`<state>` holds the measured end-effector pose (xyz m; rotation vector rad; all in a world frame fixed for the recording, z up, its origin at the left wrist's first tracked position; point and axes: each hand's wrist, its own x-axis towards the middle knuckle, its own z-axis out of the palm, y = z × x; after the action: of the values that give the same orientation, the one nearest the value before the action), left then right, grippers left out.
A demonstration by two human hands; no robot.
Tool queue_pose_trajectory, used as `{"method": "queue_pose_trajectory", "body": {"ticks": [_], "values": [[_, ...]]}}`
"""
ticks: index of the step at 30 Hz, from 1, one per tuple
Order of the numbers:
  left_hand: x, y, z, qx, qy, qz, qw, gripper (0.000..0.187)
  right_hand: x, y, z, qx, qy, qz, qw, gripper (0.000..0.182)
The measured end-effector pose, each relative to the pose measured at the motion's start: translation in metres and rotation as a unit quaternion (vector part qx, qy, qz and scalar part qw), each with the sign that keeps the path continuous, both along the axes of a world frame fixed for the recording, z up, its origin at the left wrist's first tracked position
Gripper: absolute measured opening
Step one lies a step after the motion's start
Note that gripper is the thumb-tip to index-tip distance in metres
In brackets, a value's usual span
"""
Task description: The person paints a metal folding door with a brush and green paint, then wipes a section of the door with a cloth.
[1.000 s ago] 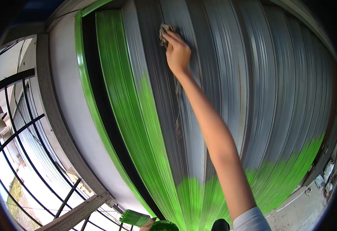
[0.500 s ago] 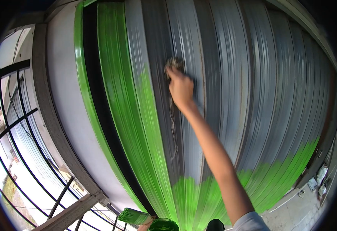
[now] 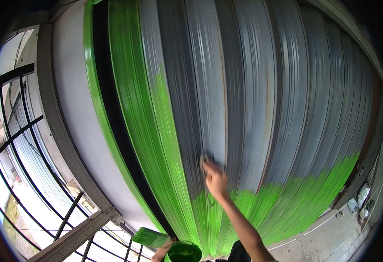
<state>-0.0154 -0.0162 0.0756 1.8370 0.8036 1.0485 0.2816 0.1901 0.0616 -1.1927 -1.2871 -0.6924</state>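
Observation:
My right hand (image 3: pixel 217 182) is closed on a brownish-grey wad (image 3: pixel 203 161), maybe a rag, with a loose strand hanging below it. It presses the wad against a dark grey groove of the corrugated metal shutter (image 3: pixel 204 100), just above the green-painted lower band. At the bottom edge my left hand (image 3: pixel 161 253), only partly in view, grips a wide paintbrush (image 3: pixel 150 238) with green-coated bristles. Right beside that hand is a paint can (image 3: pixel 184 252) of green paint. Whether the same hand also holds the can cannot be made out.
Green paint covers the shutter's left strip (image 3: pixel 128 65) and bottom. A black vertical channel (image 3: pixel 113 96) and a white wall panel (image 3: pixel 75 87) lie further left. Beyond stands a black metal grille (image 3: pixel 29 131). Small items (image 3: pixel 362 196) lie on the floor at right.
My right hand has slid down the shutter with the wad, from the upper part to near the green band. My left hand and the brush stay low, with the can now showing more.

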Motion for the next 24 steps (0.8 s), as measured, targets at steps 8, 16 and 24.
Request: {"method": "queue_pose_trajectory", "body": {"ticks": [8, 16, 24], "values": [[0.000, 0.004, 0.000, -0.032, -0.010, -0.007, 0.999, 0.093, -0.026, 0.062, 0.146, 0.175, -0.006, 0.098, 0.980, 0.041], [-0.006, -0.004, -0.010, -0.063, -0.004, -0.013, 0.998, 0.094, 0.001, -0.004, -0.147, -0.218, -0.117, 0.112, 0.962, 0.043], [-0.008, -0.004, -0.003, -0.054, -0.015, -0.014, 0.998, 0.093, -0.018, 0.011, 0.105, 0.110, -0.054, 0.117, 0.986, 0.038]]}}
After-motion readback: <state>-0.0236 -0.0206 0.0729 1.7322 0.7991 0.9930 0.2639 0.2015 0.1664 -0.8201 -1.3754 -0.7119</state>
